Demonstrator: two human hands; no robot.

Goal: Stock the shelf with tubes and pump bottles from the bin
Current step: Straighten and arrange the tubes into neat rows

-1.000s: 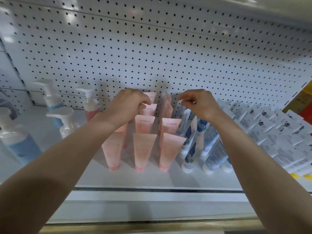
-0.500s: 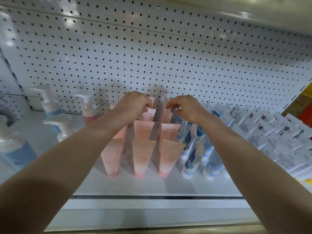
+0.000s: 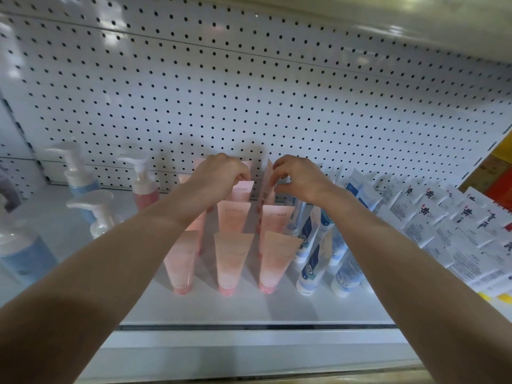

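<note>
Several pink tubes [image 3: 232, 256] stand cap-down in three rows on the white shelf [image 3: 249, 309]. My left hand [image 3: 219, 178] reaches to the back of the left and middle rows, fingers curled over the top edge of a rear pink tube [image 3: 245, 188]. My right hand [image 3: 297, 177] pinches the top of the rearmost pink tube [image 3: 266, 187] of the right row, which is turned edge-on. Blue-and-white tubes [image 3: 313, 253] stand just right of the pink ones. Pump bottles [image 3: 142, 181] stand at the left. The bin is out of view.
A white pegboard [image 3: 249, 92] backs the shelf. White boxes with dark lettering [image 3: 443, 225] fill the right side. Blue pump bottles [image 3: 80, 173] and a large one [image 3: 22, 250] stand far left. The shelf's front lip [image 3: 249, 342] runs below my forearms.
My right hand has moved left from above the blue tubes to the back pink tube. My left hand stays at the rear pink tubes. The view has drifted slightly downward.
</note>
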